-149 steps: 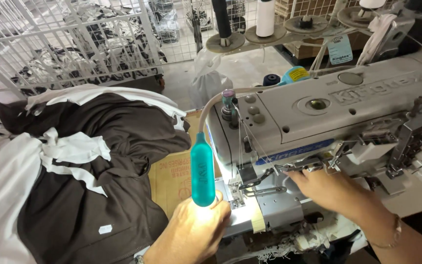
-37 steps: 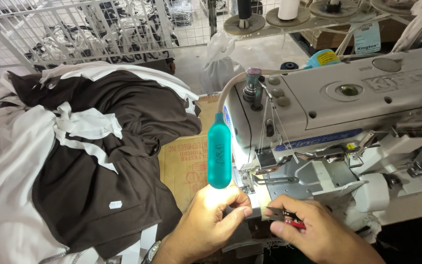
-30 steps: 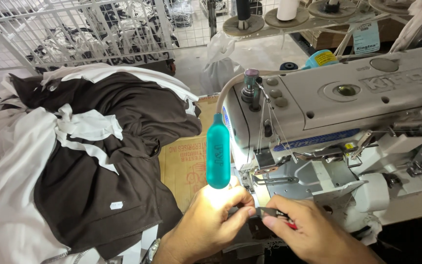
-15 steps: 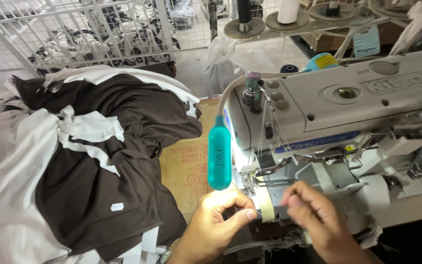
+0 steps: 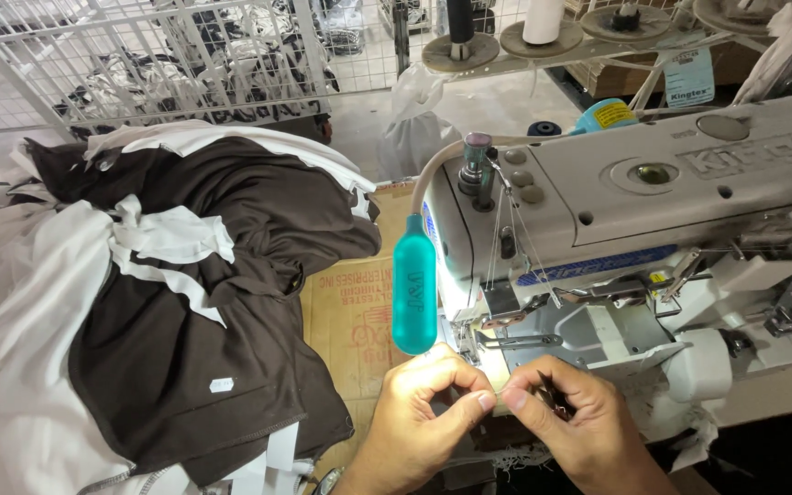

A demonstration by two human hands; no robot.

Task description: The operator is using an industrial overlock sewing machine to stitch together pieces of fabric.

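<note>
Thread, too thin to see between the fingertips, looks light, limp and slippery, best pinched close to its end; left hand (image 5: 428,412) and right hand (image 5: 568,423) pinch thumb to forefinger, tips touching, near the sewing machine (image 5: 653,238), right of the teal lamp (image 5: 413,284).

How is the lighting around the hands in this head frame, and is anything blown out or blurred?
Head view: the teal lamp throws a bright patch on the left hand and the sewing machine side, nearly blown out there; the right hand is dimmer; the dark fabric pile keeps little detail; lines bow slightly at the edges; focus looks sharp overall.
</note>
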